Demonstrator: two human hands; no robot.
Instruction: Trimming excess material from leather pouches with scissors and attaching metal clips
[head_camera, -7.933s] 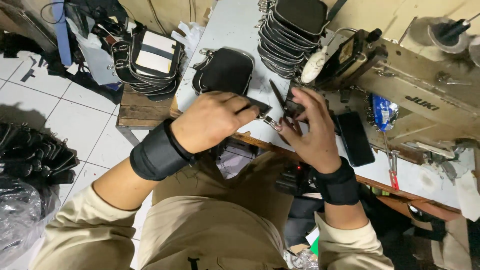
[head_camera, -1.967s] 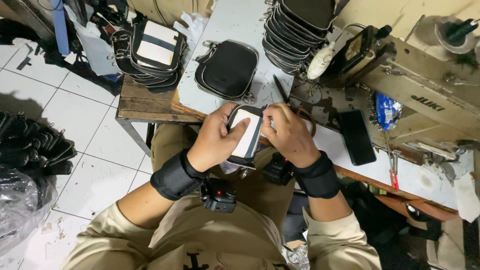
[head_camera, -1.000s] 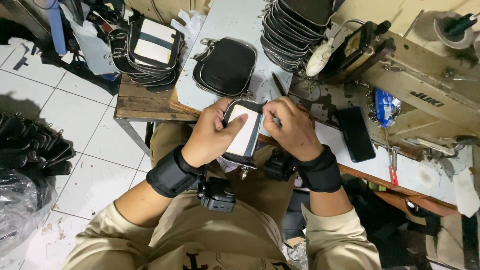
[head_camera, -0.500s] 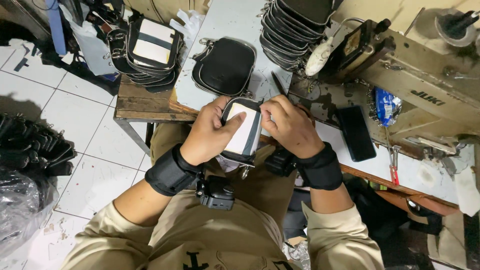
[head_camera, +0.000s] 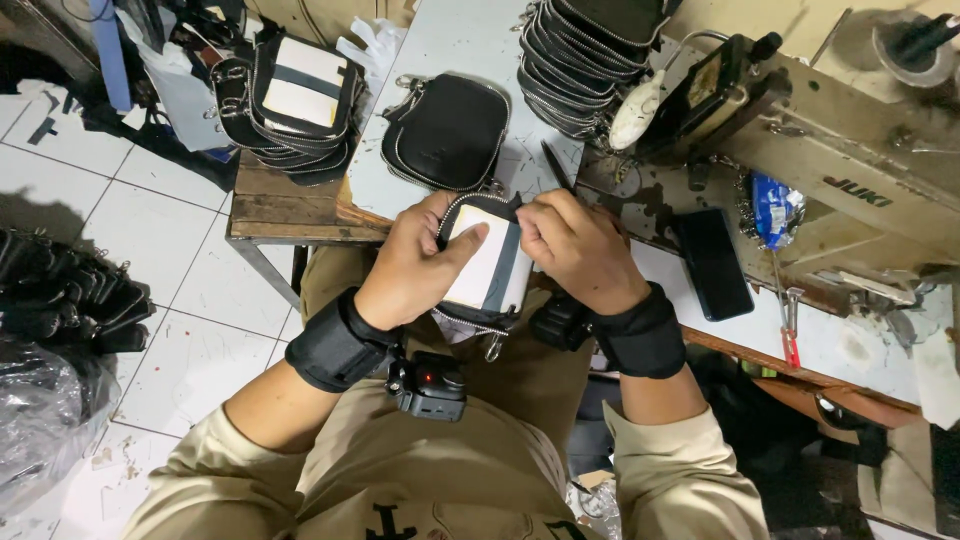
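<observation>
A black pouch (head_camera: 447, 130) is lying on the grey table (head_camera: 455, 40) between 2 stacks of pouches (head_camera: 296, 105) (head_camera: 585, 50), while a black phone (head_camera: 712, 263) is resting beside the sewing machine (head_camera: 850, 150).

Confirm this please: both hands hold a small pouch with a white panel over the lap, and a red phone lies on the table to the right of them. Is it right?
Not quite. The phone is black, not red, as the head view shows. The rest stands: the left hand and the right hand hold the pouch with its white panel over the lap, and the phone lies on the table to their right.
</observation>
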